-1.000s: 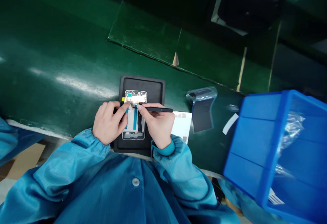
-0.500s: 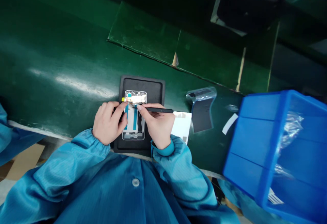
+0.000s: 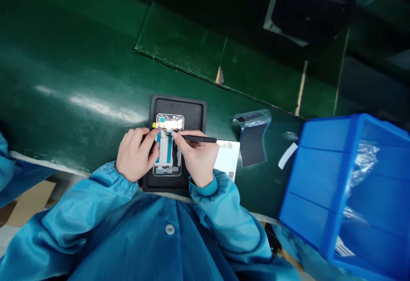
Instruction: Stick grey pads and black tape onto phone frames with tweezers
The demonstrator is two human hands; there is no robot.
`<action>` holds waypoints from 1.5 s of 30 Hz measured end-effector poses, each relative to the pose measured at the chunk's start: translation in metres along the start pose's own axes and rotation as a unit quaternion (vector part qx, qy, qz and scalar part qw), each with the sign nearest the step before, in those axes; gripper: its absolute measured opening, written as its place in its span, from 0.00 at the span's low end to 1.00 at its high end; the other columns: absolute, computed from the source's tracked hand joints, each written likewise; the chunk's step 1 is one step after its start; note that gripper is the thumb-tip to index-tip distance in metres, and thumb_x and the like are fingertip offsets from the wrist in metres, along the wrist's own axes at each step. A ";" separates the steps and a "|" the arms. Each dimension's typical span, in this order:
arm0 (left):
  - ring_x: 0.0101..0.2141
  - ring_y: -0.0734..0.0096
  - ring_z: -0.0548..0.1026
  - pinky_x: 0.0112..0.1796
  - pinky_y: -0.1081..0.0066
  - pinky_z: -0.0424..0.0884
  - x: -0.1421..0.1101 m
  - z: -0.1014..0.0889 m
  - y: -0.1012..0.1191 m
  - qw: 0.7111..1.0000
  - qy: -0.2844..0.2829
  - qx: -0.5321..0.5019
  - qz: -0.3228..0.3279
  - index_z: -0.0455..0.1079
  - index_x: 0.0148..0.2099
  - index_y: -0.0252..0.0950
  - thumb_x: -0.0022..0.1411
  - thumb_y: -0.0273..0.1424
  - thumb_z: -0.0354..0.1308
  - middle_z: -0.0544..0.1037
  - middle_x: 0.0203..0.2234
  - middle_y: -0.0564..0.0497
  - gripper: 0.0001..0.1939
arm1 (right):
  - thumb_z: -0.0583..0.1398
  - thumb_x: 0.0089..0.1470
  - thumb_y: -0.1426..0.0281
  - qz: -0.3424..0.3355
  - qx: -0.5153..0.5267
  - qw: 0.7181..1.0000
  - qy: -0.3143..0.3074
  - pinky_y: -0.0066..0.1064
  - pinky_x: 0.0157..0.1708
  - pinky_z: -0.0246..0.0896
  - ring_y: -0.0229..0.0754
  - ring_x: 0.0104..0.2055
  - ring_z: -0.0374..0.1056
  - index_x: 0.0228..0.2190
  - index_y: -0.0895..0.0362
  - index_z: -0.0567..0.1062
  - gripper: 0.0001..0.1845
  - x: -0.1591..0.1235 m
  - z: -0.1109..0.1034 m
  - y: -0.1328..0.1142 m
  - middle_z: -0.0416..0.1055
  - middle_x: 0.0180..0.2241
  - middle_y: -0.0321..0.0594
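An opened phone frame (image 3: 168,148) with blue strips inside lies in a black tray (image 3: 192,110) at the table's near edge. My left hand (image 3: 136,155) rests curled on the frame's left side, its fingers pressing down on the phone. My right hand (image 3: 197,157) is closed round a thin black tool (image 3: 195,138), held like a pen. The tool's tip touches the upper middle of the frame, near my left fingertips.
A white sheet (image 3: 228,157) lies right of the tray. Further right are a clear bag with a dark part (image 3: 253,138) and a white strip (image 3: 287,156). A blue bin (image 3: 320,187) with plastic bags stands at the right. Another person's blue sleeve (image 3: 13,174) shows at the left edge.
Almost nothing has moved; both hands stay on the phone frame, with the tool tip at the same spot.
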State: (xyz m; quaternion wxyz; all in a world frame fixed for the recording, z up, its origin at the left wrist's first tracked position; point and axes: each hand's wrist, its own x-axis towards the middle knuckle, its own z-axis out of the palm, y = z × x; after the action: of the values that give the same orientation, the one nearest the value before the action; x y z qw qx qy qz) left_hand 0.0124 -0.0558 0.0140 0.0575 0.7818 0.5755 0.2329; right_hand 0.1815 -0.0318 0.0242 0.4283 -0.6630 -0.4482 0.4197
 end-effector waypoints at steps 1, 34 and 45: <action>0.37 0.60 0.69 0.38 0.62 0.69 0.000 0.000 0.000 1.000 -0.001 0.000 -0.001 0.71 0.57 0.35 0.67 0.31 0.54 0.73 0.40 0.43 0.18 | 0.72 0.47 0.64 -0.001 0.000 1.000 -0.001 0.31 0.29 0.73 0.40 0.27 0.76 0.29 0.55 0.82 0.08 0.000 0.000 0.000 0.81 0.26 0.37; 0.47 0.57 0.76 0.44 0.62 0.75 -0.003 -0.024 -0.002 0.993 -0.099 -0.026 -0.058 0.65 0.59 0.34 0.67 0.35 0.54 0.75 0.48 0.41 0.20 | 0.72 0.46 0.64 0.014 -0.016 0.994 0.108 0.43 0.38 0.76 0.48 0.33 0.78 0.30 0.54 0.82 0.09 -0.060 -0.076 0.016 0.81 0.30 0.41; 0.31 0.61 0.80 0.31 0.67 0.69 0.016 -0.026 -0.006 0.971 -0.148 0.013 -0.188 0.62 0.58 0.39 0.68 0.37 0.48 0.79 0.31 0.51 0.19 | 0.71 0.48 0.66 0.016 0.077 0.997 0.017 0.40 0.41 0.75 0.46 0.36 0.78 0.30 0.53 0.82 0.06 -0.058 -0.080 0.030 0.82 0.32 0.40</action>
State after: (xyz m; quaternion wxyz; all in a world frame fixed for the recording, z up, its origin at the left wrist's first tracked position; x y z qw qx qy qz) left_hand 0.0001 -0.0439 0.0396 0.1744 0.6861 0.7003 0.0916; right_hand 0.2492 -0.1097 0.0278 0.4788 -0.6419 -0.3963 0.4490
